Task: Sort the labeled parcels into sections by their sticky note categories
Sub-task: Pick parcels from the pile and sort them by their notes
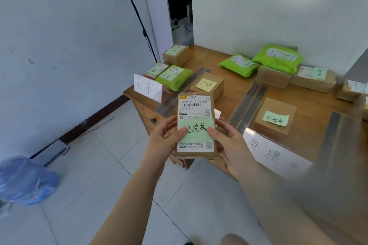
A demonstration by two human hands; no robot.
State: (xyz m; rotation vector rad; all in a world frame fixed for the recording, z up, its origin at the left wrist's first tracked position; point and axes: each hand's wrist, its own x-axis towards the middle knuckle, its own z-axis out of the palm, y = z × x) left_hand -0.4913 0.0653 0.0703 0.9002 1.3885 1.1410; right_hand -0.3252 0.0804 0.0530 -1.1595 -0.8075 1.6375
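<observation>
Seen from the head camera, the left hand [165,137] and right hand [227,139] both gripped a brown parcel [196,125] by its sides, its green sticky note [196,130] facing up, held above the near edge of the wooden table [235,89]. Beyond it, boxes and green mailer bags [174,77] lay in sections split by dark tape strips [247,105], with paper section signs [147,87] at the table's edge. White walls [69,45] and a pale tiled floor [111,165] surrounded the table.

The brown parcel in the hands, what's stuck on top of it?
On the brown parcel: a white shipping label and a green sticky note. The note covers the label's middle.
</observation>
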